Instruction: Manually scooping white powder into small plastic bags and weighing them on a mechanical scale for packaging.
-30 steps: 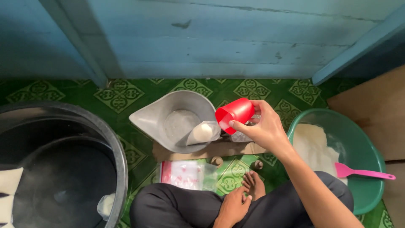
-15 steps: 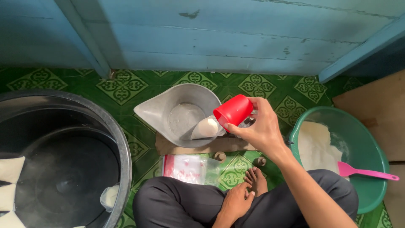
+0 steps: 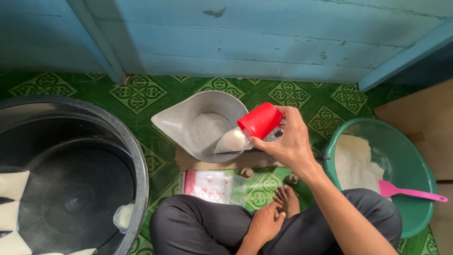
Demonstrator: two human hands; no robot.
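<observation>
While the person sits cross-legged on the green patterned floor (image 3: 137,94), the right hand (image 3: 288,141) grips a red plastic cup (image 3: 259,121), fingers wrapped round its base, and holds it tipped on its side with the mouth turned toward a small clear bag (image 3: 231,141) part filled with white powder. That bag leans inside the near right rim of a grey metal scoop pan (image 3: 207,125), which stands on a strip of brown cardboard (image 3: 212,163) near the blue wooden wall (image 3: 245,38). The cup's lip is just beside the bag's open top; whether they touch cannot be told. The left hand (image 3: 264,226) holds nothing, its fingers loosely curled on the bare foot (image 3: 285,200) in the lap. A stack of clear bags with a red strip (image 3: 207,186) lies on the floor between the knees and the cardboard. At the right, a green basin (image 3: 406,156) holds white powder and a pink scoop (image 3: 408,191). At the left, a big black tub (image 3: 137,165) contains filled white bags (image 3: 12,184).
</observation>
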